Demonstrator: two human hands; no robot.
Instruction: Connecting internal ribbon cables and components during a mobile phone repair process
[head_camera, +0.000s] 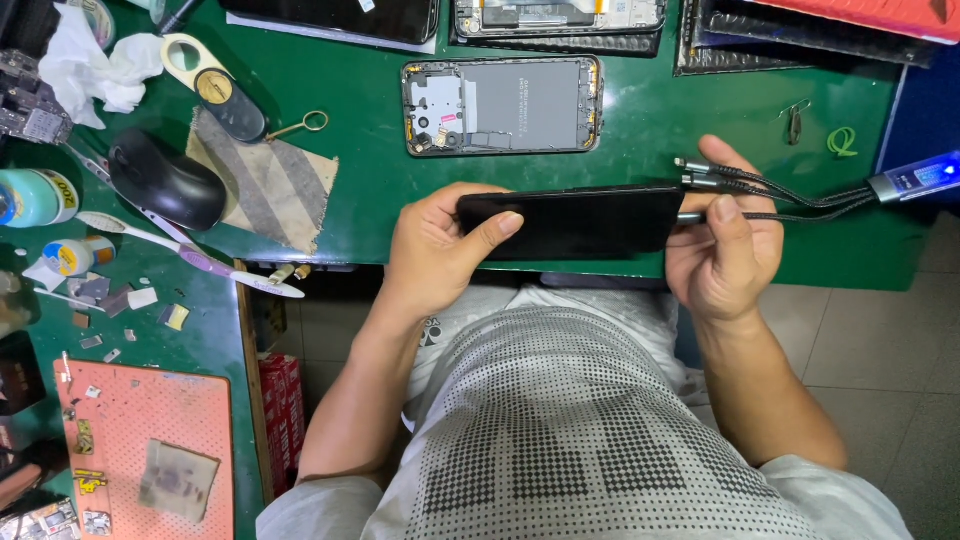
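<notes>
Here the black phone (575, 222) spans left hand (435, 250) to right hand (722, 250).

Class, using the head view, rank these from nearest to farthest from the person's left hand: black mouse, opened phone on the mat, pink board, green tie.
1. Opened phone, just above the left hand.
2. Black mouse, to its left.
3. Pink board, lower left corner.
4. Green tie, far right.

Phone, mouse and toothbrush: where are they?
phone (575, 222), head view, middle of its dark screen.
mouse (165, 180), head view, top of its black back.
toothbrush (205, 262), head view, purple part of its handle.
</notes>
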